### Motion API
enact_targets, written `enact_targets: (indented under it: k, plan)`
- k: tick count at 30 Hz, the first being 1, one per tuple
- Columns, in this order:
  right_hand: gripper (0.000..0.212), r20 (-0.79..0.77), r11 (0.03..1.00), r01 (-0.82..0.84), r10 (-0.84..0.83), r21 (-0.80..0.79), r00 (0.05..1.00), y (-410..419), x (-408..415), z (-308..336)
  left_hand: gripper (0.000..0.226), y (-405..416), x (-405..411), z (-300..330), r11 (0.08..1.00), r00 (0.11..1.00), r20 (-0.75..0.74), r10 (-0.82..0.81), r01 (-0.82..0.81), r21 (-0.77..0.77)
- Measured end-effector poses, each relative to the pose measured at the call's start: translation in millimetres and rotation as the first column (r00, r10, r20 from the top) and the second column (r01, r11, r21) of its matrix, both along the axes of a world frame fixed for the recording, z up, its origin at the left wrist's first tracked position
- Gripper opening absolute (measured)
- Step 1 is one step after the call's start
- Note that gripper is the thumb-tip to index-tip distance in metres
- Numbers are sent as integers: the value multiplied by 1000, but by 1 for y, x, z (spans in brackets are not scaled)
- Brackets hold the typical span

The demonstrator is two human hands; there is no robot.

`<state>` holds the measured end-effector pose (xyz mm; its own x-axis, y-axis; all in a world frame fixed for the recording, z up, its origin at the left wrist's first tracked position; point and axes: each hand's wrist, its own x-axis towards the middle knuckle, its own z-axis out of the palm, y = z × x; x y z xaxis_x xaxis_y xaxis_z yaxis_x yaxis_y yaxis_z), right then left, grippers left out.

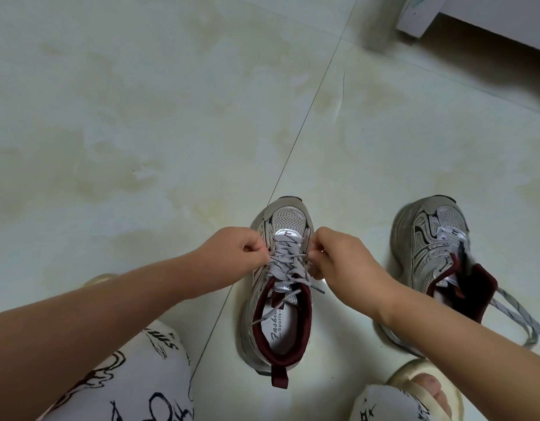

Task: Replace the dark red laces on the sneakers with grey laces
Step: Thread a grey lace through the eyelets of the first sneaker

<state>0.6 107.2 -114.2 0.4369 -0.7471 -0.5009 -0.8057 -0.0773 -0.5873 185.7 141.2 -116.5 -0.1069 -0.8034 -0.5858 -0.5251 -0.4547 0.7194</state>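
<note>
Both hands close their grip on one grey lace point(285, 262) over the near sneaker point(281, 287): the left hand point(235, 249) pinches it at the shoe's left side with fingers curled, the right hand point(338, 256) pinches it at the right side. The lace crosses the upper eyelets, its loose ends trailing into the dark red-lined opening. A second sneaker point(438, 259) stands just to the right on the pale tiled floor point(171, 117), its own grey lace point(517, 317) spilling loose beside it. Patterned trousers point(126, 375) and a cream slipper point(426, 387) frame the foreground.
</note>
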Motion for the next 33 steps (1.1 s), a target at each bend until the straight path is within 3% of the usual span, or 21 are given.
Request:
enact_targets:
  k: [6,10,18,20,23,25,29,31,33]
  plan:
    - [19,130,910,355,-387,215,913,-6,4,-1,8,1,-5,4,979,986,84,-141,151,-136]
    - [12,16,974,144,-149,175,989,-15,11,-2,9,3,-7,5,968,988,92,-128,144,-207]
    - [19,15,987,-44,42,154,999,-15,11,0,15,5,-11,0,972,986,130,-107,132,-197]
    - [20,-11,998,2,-1,63,1000,-11,13,-4,17,6,-13,-2,967,980,161,-116,148,-208]
    - [10,-19,974,206,-209,-94,978,-3,17,-10,15,5,-19,-3,950,962,230,-148,203,-235]
    - [14,51,952,304,-302,-40,952,-1,14,-14,17,4,-21,-3,945,947,281,-153,223,-237]
    - [22,220,869,342,-434,357,874,-9,0,-11,14,4,-22,-5,964,958,275,-75,140,-225]
    - [19,215,891,265,-360,369,908,-13,-2,-8,12,4,-23,-5,970,963,264,-56,115,-216]
    - [24,147,950,171,-214,261,966,-15,0,-8,13,3,-23,-5,971,965,257,-52,108,-211]
